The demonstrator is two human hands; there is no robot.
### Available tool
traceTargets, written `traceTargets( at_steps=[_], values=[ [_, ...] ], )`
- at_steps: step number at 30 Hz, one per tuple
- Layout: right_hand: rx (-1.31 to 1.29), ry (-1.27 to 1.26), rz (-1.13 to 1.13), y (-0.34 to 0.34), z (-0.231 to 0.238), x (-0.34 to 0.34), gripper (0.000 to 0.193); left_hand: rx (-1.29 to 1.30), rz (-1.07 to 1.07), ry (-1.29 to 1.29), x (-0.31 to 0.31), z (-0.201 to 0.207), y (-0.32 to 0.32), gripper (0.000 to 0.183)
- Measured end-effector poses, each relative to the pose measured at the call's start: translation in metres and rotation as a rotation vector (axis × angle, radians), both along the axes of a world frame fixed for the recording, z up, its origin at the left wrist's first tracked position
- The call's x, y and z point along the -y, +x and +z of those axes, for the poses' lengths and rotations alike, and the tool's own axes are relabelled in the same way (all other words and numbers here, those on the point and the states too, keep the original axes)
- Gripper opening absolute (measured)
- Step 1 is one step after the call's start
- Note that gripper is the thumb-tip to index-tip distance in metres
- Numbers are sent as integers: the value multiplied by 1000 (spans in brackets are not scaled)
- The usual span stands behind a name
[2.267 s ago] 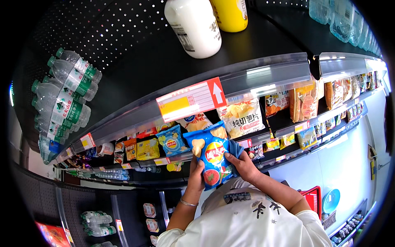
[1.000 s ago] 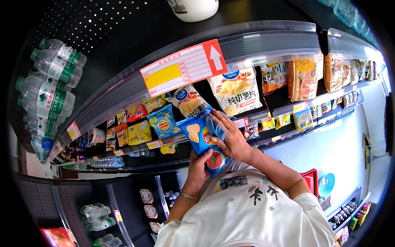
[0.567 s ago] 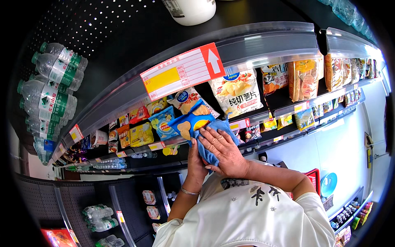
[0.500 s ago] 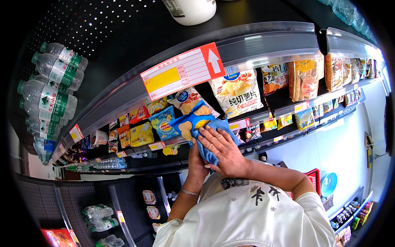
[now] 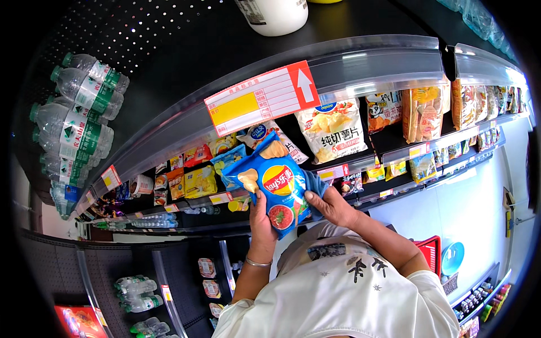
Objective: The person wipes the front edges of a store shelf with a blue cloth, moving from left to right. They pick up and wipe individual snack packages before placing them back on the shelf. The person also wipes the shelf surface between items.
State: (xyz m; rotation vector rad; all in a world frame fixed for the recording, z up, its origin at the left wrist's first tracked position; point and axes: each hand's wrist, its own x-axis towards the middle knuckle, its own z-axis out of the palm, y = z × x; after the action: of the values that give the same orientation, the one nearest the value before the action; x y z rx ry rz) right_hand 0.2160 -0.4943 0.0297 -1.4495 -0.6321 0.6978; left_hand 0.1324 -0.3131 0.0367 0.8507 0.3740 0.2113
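A blue bag of potato chips (image 5: 275,194) is held up in front of my body, its printed front facing up and tilted. My left hand (image 5: 262,221) grips its lower left edge, thumb on the front. At the bag's right side, my right hand (image 5: 333,208) is closed on a blue cloth (image 5: 316,188), which is partly hidden behind the bag. The right thumb lies near the bag's edge, and most of that hand's fingers are out of sight. Just beyond, a white chip bag (image 5: 332,132) stands on the snack shelf.
A clear shelf-edge strip with a large red and white price card (image 5: 262,98) crosses above my hands. Plastic water bottles (image 5: 79,121) lie at the left. A white tub (image 5: 274,16) stands on the upper shelf. A red basket (image 5: 431,253) is at the right.
The cloth has moved off the bag's front to its right side, uncovering the print. My right hand has shifted right and my hands have drawn apart.
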Motion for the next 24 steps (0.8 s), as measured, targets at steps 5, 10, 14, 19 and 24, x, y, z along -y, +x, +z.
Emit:
traceTargets(
  at_steps=[5, 10, 14, 19, 24],
  values=[
    [-54, 194, -148, -10, -21, -7, 42, 1, 37, 204, -11, 11, 3, 60],
    [379, 72, -265, -8, -10, -6, 52, 131, 13, 426, -9, 11, 7, 52],
    [393, 69, -226, -17, -13, -9, 53, 63, 174, 376, -8, 13, 10, 39],
    [271, 51, -185, -22, -32, -5, 40, 154, 312, 465, -54, 28, 39, 41],
    [233, 16, -103, -32, -26, -2, 33, 284, 481, 492, -89, 60, 95, 41]
  ],
)
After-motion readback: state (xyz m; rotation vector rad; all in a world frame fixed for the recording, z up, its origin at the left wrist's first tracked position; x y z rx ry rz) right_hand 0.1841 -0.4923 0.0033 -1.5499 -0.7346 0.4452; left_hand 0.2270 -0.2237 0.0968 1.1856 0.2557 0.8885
